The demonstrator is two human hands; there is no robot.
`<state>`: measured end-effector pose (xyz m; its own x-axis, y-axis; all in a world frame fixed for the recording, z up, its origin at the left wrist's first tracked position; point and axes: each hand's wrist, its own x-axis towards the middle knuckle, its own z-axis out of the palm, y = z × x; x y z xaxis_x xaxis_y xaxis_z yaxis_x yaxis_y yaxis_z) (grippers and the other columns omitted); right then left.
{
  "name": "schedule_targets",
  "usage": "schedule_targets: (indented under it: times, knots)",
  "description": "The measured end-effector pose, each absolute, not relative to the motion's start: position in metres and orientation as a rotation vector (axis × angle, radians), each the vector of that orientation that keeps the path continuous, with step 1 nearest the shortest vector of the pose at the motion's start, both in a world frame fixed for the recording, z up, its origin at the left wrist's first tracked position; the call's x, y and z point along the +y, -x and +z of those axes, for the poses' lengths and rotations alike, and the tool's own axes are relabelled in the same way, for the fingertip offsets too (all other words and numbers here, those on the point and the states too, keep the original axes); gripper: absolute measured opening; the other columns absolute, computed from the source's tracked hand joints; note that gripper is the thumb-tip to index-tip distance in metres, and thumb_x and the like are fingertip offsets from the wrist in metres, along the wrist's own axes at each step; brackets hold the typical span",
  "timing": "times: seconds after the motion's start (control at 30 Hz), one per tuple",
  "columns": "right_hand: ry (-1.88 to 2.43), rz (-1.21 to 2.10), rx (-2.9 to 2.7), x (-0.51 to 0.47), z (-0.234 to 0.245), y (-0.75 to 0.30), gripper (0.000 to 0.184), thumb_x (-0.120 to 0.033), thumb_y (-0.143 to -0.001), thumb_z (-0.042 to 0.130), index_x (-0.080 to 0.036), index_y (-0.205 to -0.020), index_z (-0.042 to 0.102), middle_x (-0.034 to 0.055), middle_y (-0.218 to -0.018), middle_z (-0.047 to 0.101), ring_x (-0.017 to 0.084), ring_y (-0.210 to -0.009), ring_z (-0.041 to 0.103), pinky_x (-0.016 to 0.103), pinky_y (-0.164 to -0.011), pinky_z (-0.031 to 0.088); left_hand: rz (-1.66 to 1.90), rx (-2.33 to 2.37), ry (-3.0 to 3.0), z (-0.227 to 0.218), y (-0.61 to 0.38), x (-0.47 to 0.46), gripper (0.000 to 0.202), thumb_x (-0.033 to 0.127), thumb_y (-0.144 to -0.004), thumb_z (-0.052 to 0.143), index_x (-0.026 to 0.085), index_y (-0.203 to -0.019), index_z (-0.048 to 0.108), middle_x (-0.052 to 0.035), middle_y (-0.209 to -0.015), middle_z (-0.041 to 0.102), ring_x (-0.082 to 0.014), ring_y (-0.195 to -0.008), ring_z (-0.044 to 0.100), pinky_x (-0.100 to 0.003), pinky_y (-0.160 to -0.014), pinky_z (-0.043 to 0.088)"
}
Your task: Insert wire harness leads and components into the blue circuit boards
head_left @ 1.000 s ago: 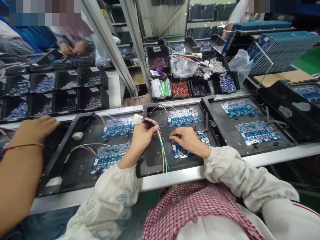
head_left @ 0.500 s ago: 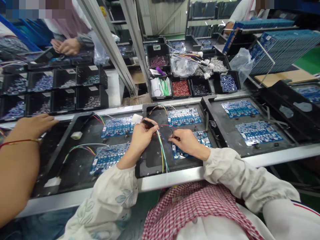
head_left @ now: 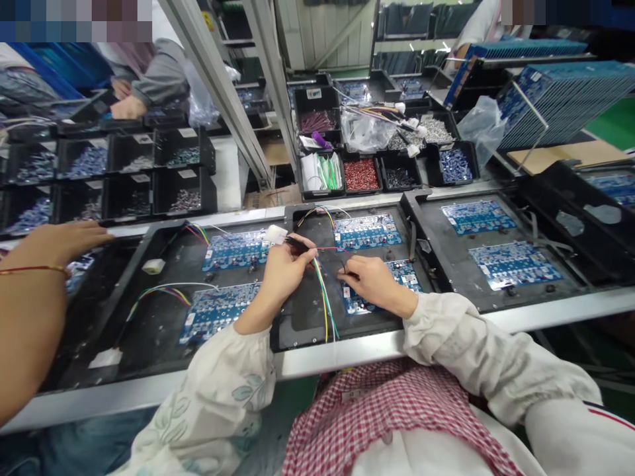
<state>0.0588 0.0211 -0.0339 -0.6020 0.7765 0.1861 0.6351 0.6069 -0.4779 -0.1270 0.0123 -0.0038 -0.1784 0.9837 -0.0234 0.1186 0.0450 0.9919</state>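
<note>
My left hand (head_left: 284,270) is closed round a bundle of coloured wires (head_left: 323,299) with a white connector (head_left: 275,233) at its far end. The wires trail down toward me over a black tray (head_left: 307,317). My right hand (head_left: 374,281) pinches a thin red and black wire end (head_left: 342,264) at the near blue circuit board (head_left: 391,287). A second blue board (head_left: 366,231) lies just beyond, in the same tray.
A co-worker's arm (head_left: 30,304) with a red wrist cord reaches over the left tray (head_left: 124,311), which holds two boards with wires. Another tray (head_left: 446,258) with two boards sits right. Bins of small parts (head_left: 360,174) line the back. Stacked blue boards (head_left: 560,92) stand far right.
The co-worker's arm has shifted slightly left and down. My hands have stayed almost still on the wires.
</note>
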Motion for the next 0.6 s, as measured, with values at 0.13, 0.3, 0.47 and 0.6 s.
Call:
schedule_targets:
  times: [0.13, 0.3, 0.47, 0.6]
  knots:
    - [1.272, 0.674, -2.258, 0.020, -0.024, -0.070, 0.023, -0.037, -0.077, 0.066, -0.017, -0.087, 0.064, 0.0047, -0.081, 0.066, 0.014, -0.066, 0.058, 0.024, -0.062, 0.040, 1.242, 1.475, -1.152, -0.002, 0.126, 0.013, 0.012, 0.019, -0.063, 0.064, 0.016, -0.071, 0.055, 0.0022, -0.062, 0.057, -0.0117, -0.054, 0.057, -0.023, -0.050, 0.050]
    - [1.381, 0.847, -2.339, 0.024, -0.023, -0.065, 0.018, -0.033, -0.080, 0.061, -0.018, -0.071, 0.064, 0.0012, -0.064, 0.065, 0.012, -0.056, 0.055, 0.023, -0.053, 0.033, 1.252, 1.479, -1.146, -0.004, 0.127, 0.014, 0.012, 0.019, -0.062, 0.064, 0.017, -0.070, 0.055, 0.0023, -0.061, 0.057, -0.0120, -0.053, 0.057, -0.024, -0.049, 0.050]
    - [1.457, 0.773, -2.394, 0.023, -0.027, -0.057, 0.019, -0.034, -0.081, 0.060, -0.020, -0.070, 0.065, 0.0013, -0.064, 0.065, 0.013, -0.056, 0.056, 0.023, -0.051, 0.029, 1.262, 1.483, -1.155, -0.006, 0.127, 0.014, 0.012, 0.020, -0.062, 0.065, 0.017, -0.070, 0.056, 0.0022, -0.060, 0.058, -0.0125, -0.053, 0.058, -0.024, -0.050, 0.050]
    - [1.416, 0.903, -2.343, 0.020, -0.018, -0.067, 0.021, -0.038, -0.080, 0.061, -0.019, -0.073, 0.067, 0.0021, -0.068, 0.068, 0.013, -0.058, 0.057, 0.023, -0.054, 0.034, 1.257, 1.480, -1.162, -0.005, 0.127, 0.014, 0.010, 0.020, -0.063, 0.064, 0.017, -0.069, 0.055, 0.0020, -0.059, 0.058, -0.0124, -0.053, 0.058, -0.024, -0.050, 0.050]
